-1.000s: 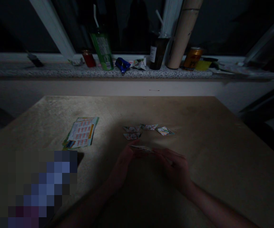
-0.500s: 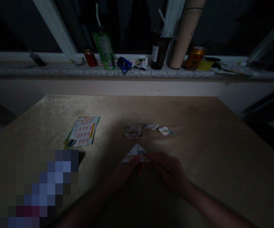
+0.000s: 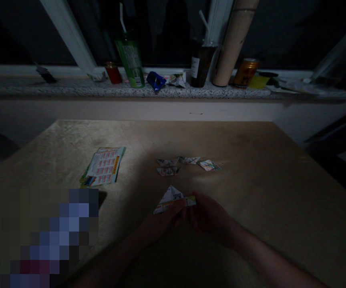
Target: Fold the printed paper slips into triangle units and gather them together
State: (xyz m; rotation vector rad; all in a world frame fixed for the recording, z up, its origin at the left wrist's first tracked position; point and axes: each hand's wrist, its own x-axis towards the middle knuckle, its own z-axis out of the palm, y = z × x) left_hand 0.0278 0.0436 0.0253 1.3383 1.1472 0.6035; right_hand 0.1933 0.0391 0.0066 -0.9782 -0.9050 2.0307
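Note:
A sheet of printed paper [image 3: 168,197], folded to a triangle with a strip along its lower edge, is held just above the table. My left hand [image 3: 165,216] pinches its lower edge, the thumb lying on the printed strip. My right hand [image 3: 210,212] is at the paper's right corner, its fingers curled and closed against that end; their tips are dark and partly hidden. Beyond the hands lie several small folded paper pieces: one boat-like piece [image 3: 168,171], others behind it, and a diamond-shaped one [image 3: 209,165] at the right.
A stack of printed leaflets [image 3: 105,167] lies on the wooden table [image 3: 266,168] at left. A blurred-out object [image 3: 61,232] covers the lower left. On the windowsill [image 3: 173,93] stand a green bottle [image 3: 132,64], a dark cup [image 3: 201,66], a cardboard tube [image 3: 231,48] and an orange can [image 3: 246,73].
The folded paper has tilted and dropped slightly toward me. My right hand has shifted off its front to the right end, baring the strip's right corner. My left hand keeps its pinch.

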